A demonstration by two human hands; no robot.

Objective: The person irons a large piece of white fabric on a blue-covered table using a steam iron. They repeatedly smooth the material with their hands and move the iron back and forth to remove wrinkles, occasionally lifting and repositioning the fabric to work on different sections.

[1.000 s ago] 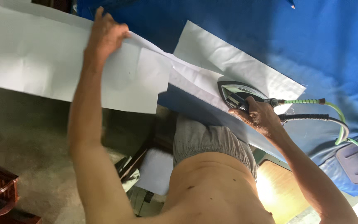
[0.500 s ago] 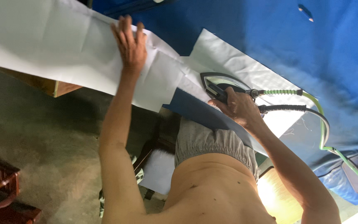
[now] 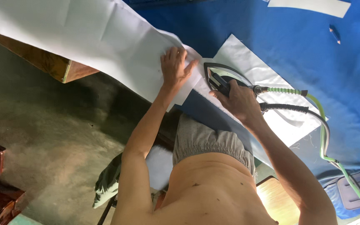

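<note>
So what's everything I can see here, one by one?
white fabric sheet: one, white, hanging off the table's left edge, under the left hand
white fabric piece: one, white, flat on the blue cover, under the iron
iron: one, dark, on the white piece
hoses: two, one green and one black, running from the iron to the right
blue table cover: one, blue, across the top and right
white strip: one, white, top right
pencil: one, dark, on the blue cover
wooden table edge: one, brown, left
left hand: flat on the white sheet
right hand: gripping the iron's handle
</note>
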